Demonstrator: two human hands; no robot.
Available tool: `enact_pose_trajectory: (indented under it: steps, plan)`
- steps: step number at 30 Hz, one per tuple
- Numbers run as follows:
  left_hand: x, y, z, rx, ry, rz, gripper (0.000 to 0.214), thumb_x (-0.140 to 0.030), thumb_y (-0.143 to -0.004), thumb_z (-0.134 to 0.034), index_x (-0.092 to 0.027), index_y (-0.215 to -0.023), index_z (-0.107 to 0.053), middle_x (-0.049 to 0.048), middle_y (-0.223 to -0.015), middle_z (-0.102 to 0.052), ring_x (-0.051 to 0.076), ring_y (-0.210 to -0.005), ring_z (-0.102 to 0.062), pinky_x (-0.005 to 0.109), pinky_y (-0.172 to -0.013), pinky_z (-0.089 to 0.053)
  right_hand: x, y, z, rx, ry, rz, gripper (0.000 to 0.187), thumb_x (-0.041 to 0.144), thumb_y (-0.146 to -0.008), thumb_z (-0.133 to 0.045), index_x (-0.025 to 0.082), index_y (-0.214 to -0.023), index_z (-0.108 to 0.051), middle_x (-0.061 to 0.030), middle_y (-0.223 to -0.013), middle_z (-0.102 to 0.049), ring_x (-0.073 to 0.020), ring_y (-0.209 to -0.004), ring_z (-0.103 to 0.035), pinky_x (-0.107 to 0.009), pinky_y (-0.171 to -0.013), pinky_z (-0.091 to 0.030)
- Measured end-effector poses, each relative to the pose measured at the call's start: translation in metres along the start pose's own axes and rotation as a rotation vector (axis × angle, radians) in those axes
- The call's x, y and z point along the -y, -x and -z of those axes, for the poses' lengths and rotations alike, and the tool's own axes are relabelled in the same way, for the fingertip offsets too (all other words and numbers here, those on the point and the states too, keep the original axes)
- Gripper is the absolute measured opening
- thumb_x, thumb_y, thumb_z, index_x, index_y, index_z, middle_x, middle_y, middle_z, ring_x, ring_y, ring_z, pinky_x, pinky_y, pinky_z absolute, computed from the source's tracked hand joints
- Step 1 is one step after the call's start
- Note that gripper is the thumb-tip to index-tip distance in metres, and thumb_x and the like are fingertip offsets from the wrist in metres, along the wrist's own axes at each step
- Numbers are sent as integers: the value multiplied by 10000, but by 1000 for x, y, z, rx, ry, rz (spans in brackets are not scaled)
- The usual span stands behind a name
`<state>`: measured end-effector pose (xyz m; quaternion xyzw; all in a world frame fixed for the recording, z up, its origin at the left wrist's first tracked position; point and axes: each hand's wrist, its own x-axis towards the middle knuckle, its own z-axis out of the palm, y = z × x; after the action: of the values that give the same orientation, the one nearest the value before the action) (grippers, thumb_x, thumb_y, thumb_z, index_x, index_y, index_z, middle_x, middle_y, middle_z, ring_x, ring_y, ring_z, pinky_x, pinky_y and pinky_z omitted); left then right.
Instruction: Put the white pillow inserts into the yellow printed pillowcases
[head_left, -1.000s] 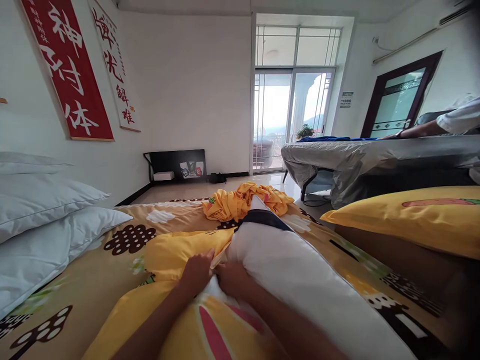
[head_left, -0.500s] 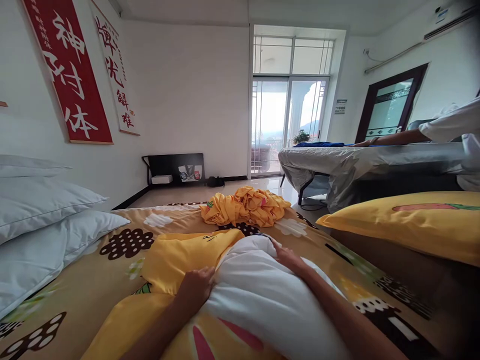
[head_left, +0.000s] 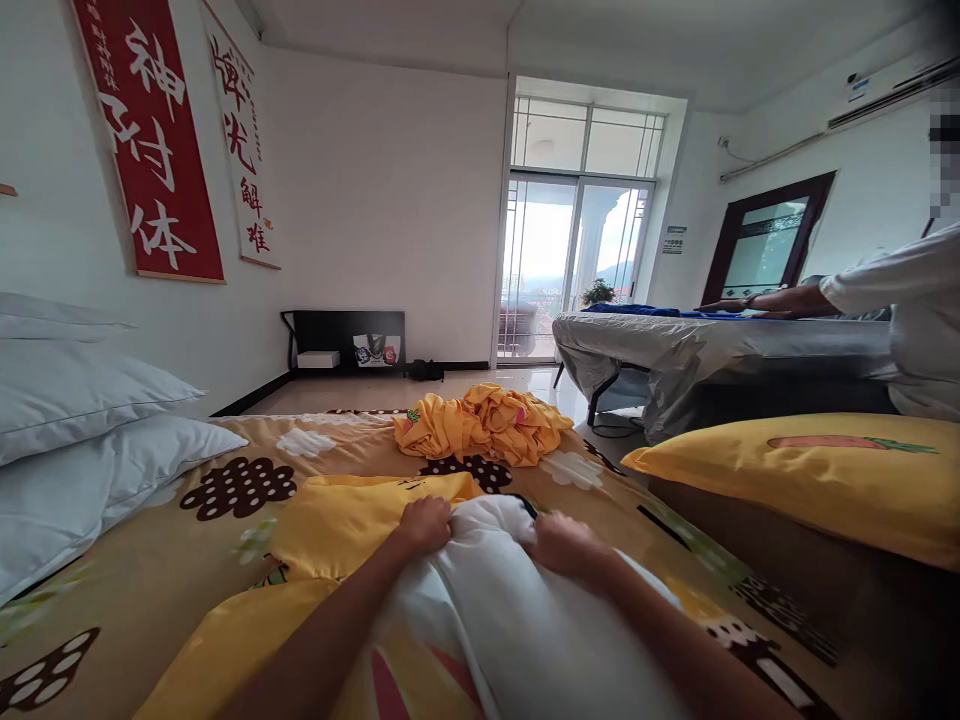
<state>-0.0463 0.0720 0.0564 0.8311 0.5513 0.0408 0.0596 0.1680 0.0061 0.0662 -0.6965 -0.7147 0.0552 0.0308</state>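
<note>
A white pillow (head_left: 517, 610) lies lengthwise in front of me on the patterned bed, partly inside a yellow pillowcase (head_left: 352, 515) with a pink print. My left hand (head_left: 426, 523) is closed on the pillow's far left corner, where the white fabric meets the yellow case. At the far right corner my right hand (head_left: 559, 545) presses down with its fingers curled over the white fabric. Both forearms run along the pillow's sides.
Two bare white pillows (head_left: 82, 440) are stacked at the left. A crumpled yellow cloth (head_left: 484, 425) lies at the bed's foot. A cased yellow pillow (head_left: 802, 470) rests at the right. Beyond it another person's arm (head_left: 780, 298) reaches over a grey-covered table (head_left: 675, 340).
The pillow's far end has come down and folded toward me. My right hand went from the near seam to the far right corner; my left hand slid forward to the far left corner.
</note>
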Motion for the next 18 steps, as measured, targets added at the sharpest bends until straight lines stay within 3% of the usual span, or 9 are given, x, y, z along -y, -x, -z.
enact_pose_trajectory:
  steps: [2, 4, 8, 11, 15, 18]
  plan:
    - [-11, 1, -3, -96, 11, -6, 210, -215, -879, -456, -149, -982, -628, 104, -992, -677, 225, -930, -626, 364, -797, -457, -1, 11, -25, 9, 16, -35, 319, 324, -842, -459, 177, -979, -707, -193, -1008, -693, -328, -930, -665, -410, -722, -497]
    - [-20, 1, 2, -216, 37, -16, 259, -226, -906, -375, -181, -1011, -608, 92, -1002, -673, 230, -933, -625, 349, -784, -439, -2, 17, -32, -10, 24, -33, 329, 274, -858, -413, 180, -969, -708, -181, -1013, -695, -320, -945, -663, -401, -727, -494]
    - [-22, 2, 14, -383, 97, -10, 301, -275, -939, -284, -204, -1031, -562, 73, -1033, -648, 222, -982, -597, 326, -796, -400, -7, 10, -2, -175, 66, -28, 412, 462, -885, -399, 193, -1028, -676, -170, -997, -695, -342, -925, -657, -432, -754, -477]
    - [-10, 8, -3, -338, 146, -21, 272, -313, -928, -329, -213, -938, -582, 62, -950, -670, 216, -917, -618, 301, -730, -396, -11, -1, 5, -333, 121, -99, 541, 558, -909, -325, 233, -1296, -517, -157, -967, -700, -336, -904, -660, -453, -773, -460]
    - [8, 20, -43, -170, 215, -62, 247, -320, -901, -409, -210, -821, -614, 54, -828, -701, 206, -779, -652, 274, -627, -392, -13, -7, -36, -142, 110, -60, 480, 462, -946, -310, 186, -1214, -596, -162, -949, -711, -313, -886, -673, -412, -757, -469]
    - [12, 30, -52, -173, 269, -80, 256, -324, -918, -380, -206, -883, -604, 64, -883, -697, 208, -827, -647, 276, -670, -407, -19, -3, -52, -114, 67, -49, 493, 447, -958, -274, 173, -1198, -606, -164, -991, -707, -303, -909, -670, -402, -767, -475]
